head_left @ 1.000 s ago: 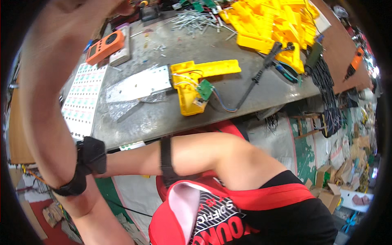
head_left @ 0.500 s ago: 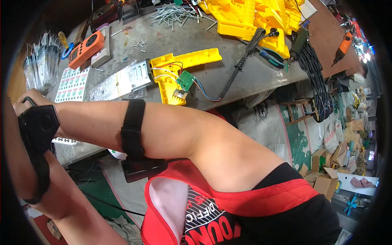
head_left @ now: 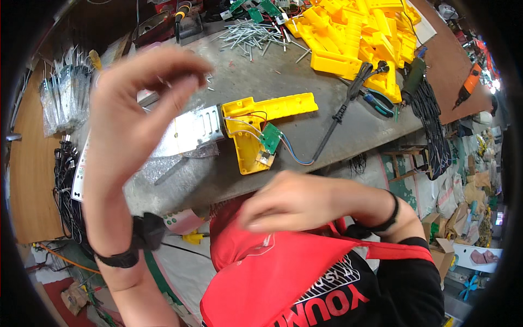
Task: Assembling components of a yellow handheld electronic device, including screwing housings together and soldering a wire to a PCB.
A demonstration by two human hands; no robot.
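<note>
Your left hand point(head_left: 136, 111): half open, thumb parted, hold too blurred | Your right hand point(head_left: 291, 201): fingers curled, hold I cannot tell

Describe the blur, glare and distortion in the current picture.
Head view: motion blur smears the left hand and right hand; head view: glare whitens part of the metal plate; head view: fisheye bends the table edge, with darkness around the rim.

Head-worn fisheye here, peering down from pretty close up: bench point(head_left: 294, 131) at 12 o'clock, wearer's shirt point(head_left: 406, 280) around 4 o'clock.
</note>
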